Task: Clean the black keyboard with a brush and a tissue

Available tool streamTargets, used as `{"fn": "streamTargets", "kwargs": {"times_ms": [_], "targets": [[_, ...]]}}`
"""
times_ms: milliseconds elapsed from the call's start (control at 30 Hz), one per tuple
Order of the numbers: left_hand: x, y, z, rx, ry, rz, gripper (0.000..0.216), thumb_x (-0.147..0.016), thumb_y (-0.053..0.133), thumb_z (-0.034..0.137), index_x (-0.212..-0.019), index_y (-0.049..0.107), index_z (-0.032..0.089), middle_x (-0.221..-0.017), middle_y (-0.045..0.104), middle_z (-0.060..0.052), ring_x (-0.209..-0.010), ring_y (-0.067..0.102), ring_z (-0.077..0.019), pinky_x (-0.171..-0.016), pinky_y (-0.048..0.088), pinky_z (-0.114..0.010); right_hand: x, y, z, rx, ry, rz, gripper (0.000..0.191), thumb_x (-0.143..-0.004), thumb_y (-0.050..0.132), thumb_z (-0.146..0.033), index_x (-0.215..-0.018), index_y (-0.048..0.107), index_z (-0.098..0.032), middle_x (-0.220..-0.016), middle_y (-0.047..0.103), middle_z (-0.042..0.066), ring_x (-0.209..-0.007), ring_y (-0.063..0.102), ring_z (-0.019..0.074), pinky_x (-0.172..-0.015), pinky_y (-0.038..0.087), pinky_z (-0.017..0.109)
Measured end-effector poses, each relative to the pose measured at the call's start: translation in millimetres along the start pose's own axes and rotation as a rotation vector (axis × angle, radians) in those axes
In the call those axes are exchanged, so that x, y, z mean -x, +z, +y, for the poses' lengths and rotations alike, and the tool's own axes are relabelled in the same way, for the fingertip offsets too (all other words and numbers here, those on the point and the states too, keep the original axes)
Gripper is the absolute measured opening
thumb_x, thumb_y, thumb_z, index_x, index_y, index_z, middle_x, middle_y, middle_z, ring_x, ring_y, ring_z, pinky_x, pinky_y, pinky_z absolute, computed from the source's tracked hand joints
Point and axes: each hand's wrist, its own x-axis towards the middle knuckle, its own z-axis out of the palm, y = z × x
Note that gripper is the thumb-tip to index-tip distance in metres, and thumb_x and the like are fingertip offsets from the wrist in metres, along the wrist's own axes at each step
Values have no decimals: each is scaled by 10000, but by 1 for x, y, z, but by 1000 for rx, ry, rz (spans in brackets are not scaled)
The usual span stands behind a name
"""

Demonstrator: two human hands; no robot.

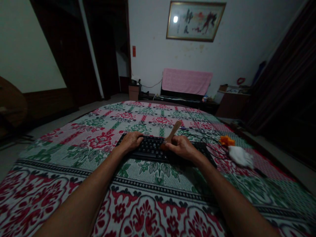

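Observation:
A black keyboard (148, 152) lies flat on the patterned bedspread in front of me. My left hand (130, 141) grips its left end, with the thumb over the keys and the other fingers at the far edge. Above the right half of the keys, my right hand (182, 146) is closed on a small brush with a pale wooden handle (174, 129). The handle points up and away, while its dark brown head is low against the keys, partly hidden by my fingers. Some keys on the right are covered by this hand and wrist.
Black cables (201, 131) coil on the bedspread (86, 171) beyond the keyboard's right end. An orange object (226, 141) and a crumpled white cloth or tissue (240, 157) lie to the right. Further off stand a low cabinet and a pink towel (186, 81) draped over something dark.

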Motion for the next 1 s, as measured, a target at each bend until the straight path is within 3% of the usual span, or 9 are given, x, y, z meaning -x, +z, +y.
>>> {"fn": "streamTargets", "kwargs": {"times_ms": [100, 200, 367, 667, 867, 1000], "targets": [[-1, 0, 0, -10, -12, -11, 392, -856, 392, 315, -1150, 625, 202, -1190, 629, -68, -1091, 568, -235, -945, 413, -331, 0, 7, -1, -97, -71, -22, 178, -793, 544, -247, -826, 707, -183, -835, 721, 16, -725, 649, 172, -614, 453, 239], [-1, 0, 0, -19, -7, -17, 397, -858, 389, 319, -1160, 618, 200, -1195, 625, -66, -1097, 565, -226, -952, 407, -317, 1, 8, -2, -30, -126, -39, 179, -788, 535, -220, -818, 710, -196, -793, 717, 0, -681, 638, 158, -585, 423, 228], [0, -1, 1, -18, 9, -8, 393, -859, 386, 314, -1144, 627, 189, -1182, 631, -74, -1089, 567, -226, -946, 411, -313, 2, 3, -2, 150, -61, -57, 243, -793, 510, -260, -617, 646, -162, -539, 587, -14, -477, 504, 109, -440, 278, 212], [1, -3, 2, -51, 12, -34, 385, -867, 370, 321, -1138, 619, 207, -1186, 629, -50, -1102, 558, -207, -958, 402, -300, 5, -17, 0, 59, -23, -229, 126, -741, 528, -229, -706, 627, -159, -619, 576, -10, -546, 497, 110, -468, 299, 200], [1, -2, 2, -52, 7, -32, 406, -862, 364, 320, -1162, 606, 193, -1192, 624, -64, -1099, 560, -216, -956, 407, -319, 3, -4, -3, 52, -6, -88, 190, -772, 475, -264, -738, 628, -157, -634, 571, -12, -537, 476, 101, -478, 276, 209], [1, -2, 2, -60, 4, -36, 405, -861, 366, 324, -1162, 606, 200, -1197, 622, -59, -1099, 561, -217, -951, 412, -319, 3, 5, -6, 79, 25, -27, 159, -725, 486, -252, -639, 587, -163, -528, 490, -37, -474, 430, 91, -451, 233, 215]]}}
